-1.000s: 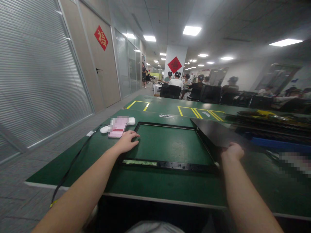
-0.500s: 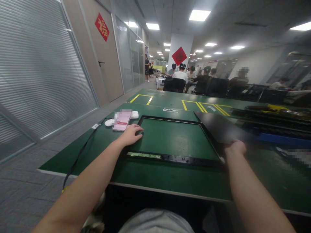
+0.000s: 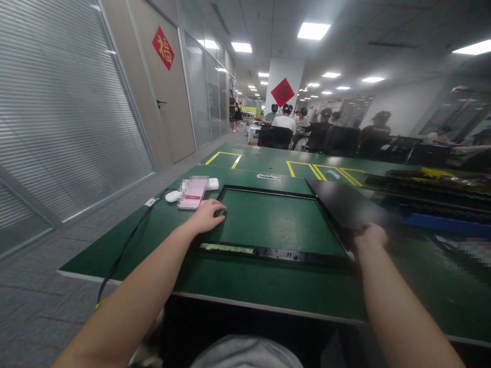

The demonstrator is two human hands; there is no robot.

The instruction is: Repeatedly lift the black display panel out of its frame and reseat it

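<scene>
A black rectangular monitor frame (image 3: 303, 254) lies flat on the green table, with a strip of green circuit board (image 3: 226, 248) along its near left bar. My left hand (image 3: 207, 216) is laid over the frame's left bar, its fingers curled across to the inner side. At the frame's right side, a thin dark flat panel (image 3: 341, 202) stands tilted. My right hand (image 3: 373, 236) grips that panel by its near edge; the fingertips behind it are hidden.
A phone with a pink screen (image 3: 192, 197) leans on a white stand (image 3: 213, 183) at the left. A dark cable (image 3: 126, 245) runs off the table's left edge. Stacked dark panels (image 3: 418, 191) sit at the right by a blue tray (image 3: 433, 220). Several people sit farther back.
Both hands, the frame and the panel keep nearly the same places. The whole view has shifted very slightly.
</scene>
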